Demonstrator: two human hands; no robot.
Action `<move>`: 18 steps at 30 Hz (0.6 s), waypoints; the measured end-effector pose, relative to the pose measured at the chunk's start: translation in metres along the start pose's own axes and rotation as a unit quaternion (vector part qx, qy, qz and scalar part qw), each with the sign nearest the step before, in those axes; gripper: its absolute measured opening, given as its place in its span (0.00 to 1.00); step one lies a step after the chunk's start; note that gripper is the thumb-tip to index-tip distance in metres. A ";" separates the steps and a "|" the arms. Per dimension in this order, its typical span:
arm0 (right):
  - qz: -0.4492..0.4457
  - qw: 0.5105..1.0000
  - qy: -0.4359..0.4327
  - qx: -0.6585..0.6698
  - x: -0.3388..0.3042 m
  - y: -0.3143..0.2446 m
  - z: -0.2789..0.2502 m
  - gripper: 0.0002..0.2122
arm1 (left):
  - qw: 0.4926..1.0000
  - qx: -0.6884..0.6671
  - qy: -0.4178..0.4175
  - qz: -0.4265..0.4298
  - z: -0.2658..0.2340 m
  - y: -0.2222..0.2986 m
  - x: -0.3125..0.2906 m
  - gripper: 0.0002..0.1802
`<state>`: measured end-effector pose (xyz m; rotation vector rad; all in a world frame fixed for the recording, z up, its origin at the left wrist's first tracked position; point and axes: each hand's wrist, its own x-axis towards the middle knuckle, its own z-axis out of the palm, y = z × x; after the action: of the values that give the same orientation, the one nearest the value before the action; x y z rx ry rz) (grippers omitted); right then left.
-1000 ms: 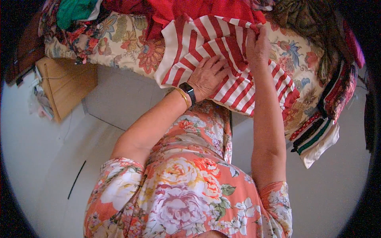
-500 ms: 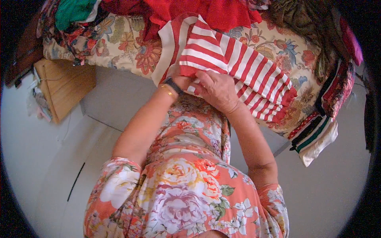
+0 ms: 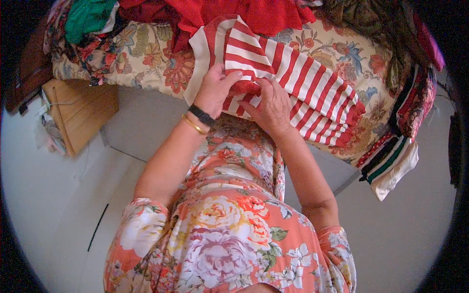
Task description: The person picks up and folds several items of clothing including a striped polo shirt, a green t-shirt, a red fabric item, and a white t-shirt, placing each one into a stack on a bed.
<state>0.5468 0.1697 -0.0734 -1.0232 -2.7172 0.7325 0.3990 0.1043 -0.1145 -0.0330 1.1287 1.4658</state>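
A red-and-white striped knit top (image 3: 309,80) lies partly folded on the bed edge, with one sleeve turned inward across its body. My left hand (image 3: 215,90), wearing a dark watch and a gold bangle, pinches the red cuff (image 3: 245,87) of that sleeve from the left. On the other side of the cuff, my right hand (image 3: 271,106) grips the edge with its fingertips, the thumb pointing left beneath it. The cuff hides some of the fingertips. A plain off-white strip (image 3: 199,61) runs along the top's left side.
The bed (image 3: 146,44) has a floral cover. Red cloth (image 3: 254,17) and a green garment (image 3: 88,19) lie along its far side. Dark olive cloth (image 3: 364,22) is at the far right, above several hanging garments (image 3: 398,166). A wooden cabinet (image 3: 83,110) stands at left.
My hands have moved apart at the cuff. The left one, partly hidden behind the right before, now shows on top of the cloth. The top stays in place.
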 end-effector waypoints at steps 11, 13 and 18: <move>-0.139 0.990 -0.009 -0.024 -0.002 0.005 -0.014 0.13 | 0.969 0.245 -0.027 0.007 -0.017 0.002 -0.014 0.20; -0.148 0.988 -0.044 -0.014 -0.005 0.007 -0.015 0.14 | 0.970 0.239 0.010 0.037 -0.019 0.011 0.005 0.21; -0.120 0.990 -0.067 0.027 -0.005 -0.003 -0.005 0.12 | 0.975 0.185 0.115 0.053 -0.024 0.018 0.043 0.18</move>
<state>0.5507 0.1665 -0.0671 -0.6419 -2.8467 0.8540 0.3593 0.1252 -0.1422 0.1216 1.6006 1.3469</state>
